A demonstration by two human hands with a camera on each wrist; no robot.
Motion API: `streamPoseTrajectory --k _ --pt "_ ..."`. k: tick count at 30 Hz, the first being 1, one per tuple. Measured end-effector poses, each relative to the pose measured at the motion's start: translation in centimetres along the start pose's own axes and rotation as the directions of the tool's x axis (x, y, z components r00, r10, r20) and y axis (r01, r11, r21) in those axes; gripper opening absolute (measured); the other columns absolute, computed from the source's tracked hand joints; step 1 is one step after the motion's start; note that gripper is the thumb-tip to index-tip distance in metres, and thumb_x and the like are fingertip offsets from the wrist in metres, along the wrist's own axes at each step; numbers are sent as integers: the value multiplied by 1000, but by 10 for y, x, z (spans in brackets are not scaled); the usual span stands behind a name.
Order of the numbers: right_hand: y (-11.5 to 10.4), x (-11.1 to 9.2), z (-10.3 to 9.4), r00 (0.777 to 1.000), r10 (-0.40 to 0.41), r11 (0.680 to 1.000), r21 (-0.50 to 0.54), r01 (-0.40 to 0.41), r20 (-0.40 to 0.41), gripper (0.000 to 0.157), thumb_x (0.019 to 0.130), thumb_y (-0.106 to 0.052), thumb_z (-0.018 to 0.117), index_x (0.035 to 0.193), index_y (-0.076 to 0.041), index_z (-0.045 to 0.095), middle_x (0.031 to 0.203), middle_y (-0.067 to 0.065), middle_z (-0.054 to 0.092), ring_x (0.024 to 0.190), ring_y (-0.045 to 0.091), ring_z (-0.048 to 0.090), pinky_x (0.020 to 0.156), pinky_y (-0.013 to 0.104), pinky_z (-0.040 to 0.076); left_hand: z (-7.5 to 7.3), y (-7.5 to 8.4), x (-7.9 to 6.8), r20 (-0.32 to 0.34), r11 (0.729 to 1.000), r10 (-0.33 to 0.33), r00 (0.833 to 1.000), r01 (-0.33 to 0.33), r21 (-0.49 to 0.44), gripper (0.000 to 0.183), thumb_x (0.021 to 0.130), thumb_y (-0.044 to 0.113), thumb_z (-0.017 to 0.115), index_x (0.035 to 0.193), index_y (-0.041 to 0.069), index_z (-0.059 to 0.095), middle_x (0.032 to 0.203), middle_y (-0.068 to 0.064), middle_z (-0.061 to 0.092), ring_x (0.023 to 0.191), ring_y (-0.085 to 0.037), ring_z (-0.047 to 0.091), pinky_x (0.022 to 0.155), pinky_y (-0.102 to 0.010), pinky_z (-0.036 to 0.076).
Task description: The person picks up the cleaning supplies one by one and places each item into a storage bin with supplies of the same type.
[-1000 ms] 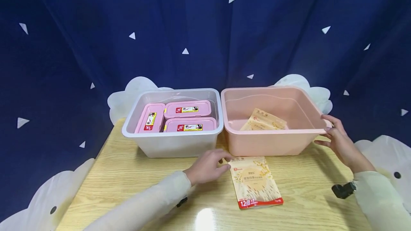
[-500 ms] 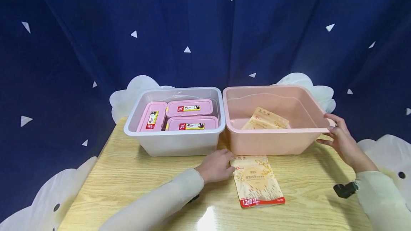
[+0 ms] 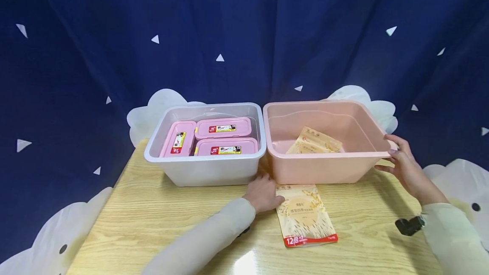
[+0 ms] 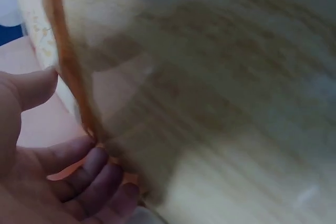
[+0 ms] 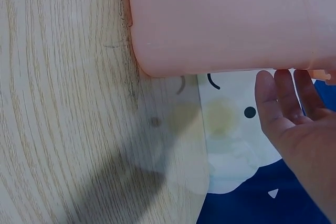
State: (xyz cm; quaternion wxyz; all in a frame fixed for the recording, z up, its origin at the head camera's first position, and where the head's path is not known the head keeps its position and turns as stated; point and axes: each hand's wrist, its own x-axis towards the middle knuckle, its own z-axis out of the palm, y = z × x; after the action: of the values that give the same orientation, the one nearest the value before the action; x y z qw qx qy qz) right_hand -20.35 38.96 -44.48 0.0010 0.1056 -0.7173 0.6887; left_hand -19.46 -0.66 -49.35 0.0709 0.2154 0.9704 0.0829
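Observation:
My left hand is at the left edge of a cream pouch with a red bottom band, lying flat on the table. In the left wrist view its thumb touches the pouch's edge, apart from the bent fingers, whose tips reach the same edge. At the far right my right hand touches the right rim of a pink bin. Its fingers look fairly straight in the right wrist view; the thumb is hidden there. Another cream pouch lies inside this bin.
A grey bin stands beside the pink one and holds several pink lidded boxes. Both are on a wooden table. A dark blue curtain with white triangles hangs behind.
My left hand has slid right and slightly forward, up against the pouch's left edge. My right hand stays at the pink bin's rim, and the bins and pouches have kept their places.

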Motion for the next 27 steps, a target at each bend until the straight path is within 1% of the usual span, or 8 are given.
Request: streamPoseTrajectory --k 6,10,15,19,22,25,26,27 --pt "-1 1 3 1000 1 1000 7 -1 -14 41 103 -14 32 138 -34 30 130 -13 30 100 -3 58 74 21 55 5 0 7 -43 999 -28 999 28 -20 35 81 45 76 86 12 67 95 -4 62 86 -18 57 68 -31 50" --pt "0 2 4 1000 3 1000 8 -3 -15 42 103 -13 31 138 -35 30 130 -14 29 100 -3 57 74 21 55 8 -3 13 4 994 -53 999 53 -95 29 79 37 79 73 14 61 81 0 60 73 -16 55 62 -29 46" --pt "1 2 4 1000 -2 1000 23 3 -22 42 103 -13 31 139 -36 31 130 -14 29 100 -3 58 74 22 55 7 -1 15 51 990 -36 998 43 -132 37 82 31 75 58 18 50 67 2 55 65 -15 52 59 -29 44" --pt "1 1 3 1000 4 1000 0 -4 -28 41 103 -15 32 138 -36 30 130 -15 28 100 -3 56 74 21 55 2 4 14 74 992 -23 997 32 -119 36 87 29 69 59 18 49 66 2 55 65 -15 54 58 -30 46" --pt "1 0 2 1000 10 1000 -20 -10 -29 41 103 -16 32 139 -36 29 130 -15 28 100 -4 56 74 20 55 1 6 12 74 984 -31 997 43 -175 25 87 26 68 69 16 55 71 0 58 67 -17 55 60 -31 47" --pt "1 0 2 1000 12 1000 -23 -13 -24 41 103 -17 32 139 -36 28 130 -15 28 100 -4 56 74 20 55 2 4 10 60 948 -45 997 61 -312 15 81 22 72 85 11 63 81 -2 64 74 -17 58 67 -29 49" --pt "0 0 3 1000 11 1000 -17 -12 -23 41 103 -17 32 139 -36 29 130 -15 28 100 -3 56 74 21 55 3 2 9 57 916 -53 997 72 -395 17 79 20 73 89 8 65 83 -3 65 74 -17 58 67 -28 49" --pt "0 0 3 1000 13 1000 -14 -13 -24 41 103 -17 32 139 -36 29 130 -15 27 100 -3 56 74 21 55 4 1 9 75 866 -72 995 100 -491 21 79 19 73 94 5 65 82 -3 64 72 -16 58 66 -27 49"
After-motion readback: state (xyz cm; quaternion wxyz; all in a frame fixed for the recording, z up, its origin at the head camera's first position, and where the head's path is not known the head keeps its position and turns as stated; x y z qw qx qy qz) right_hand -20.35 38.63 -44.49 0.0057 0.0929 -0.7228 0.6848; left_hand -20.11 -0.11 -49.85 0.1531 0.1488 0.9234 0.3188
